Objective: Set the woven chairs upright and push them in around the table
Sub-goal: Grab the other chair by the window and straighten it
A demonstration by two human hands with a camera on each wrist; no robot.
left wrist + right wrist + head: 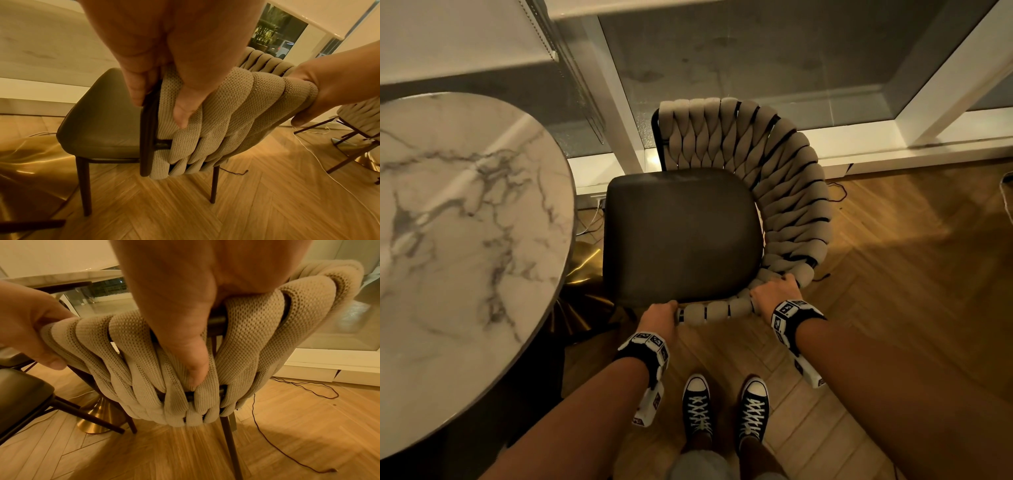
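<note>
Beside marble table (465,205), L hand (661,317) & R hand (777,294) grip upright, seemingly level woven chair (774,178).

1. My left hand (661,317) sits low and forward, fingers curled over the top and thumb pressed flat down the near side (the left wrist view shows this best).
2. My right hand (777,293) is just to its right and slightly further forward, knuckles up, fingers hooked over in a closed grip, thumb pointing straight down.
3. Both forearms reach out bare from the bottom of the head view, roughly parallel, each wrist wearing a black band with a white marked block.
4. Hands are near each other but apart.
</note>
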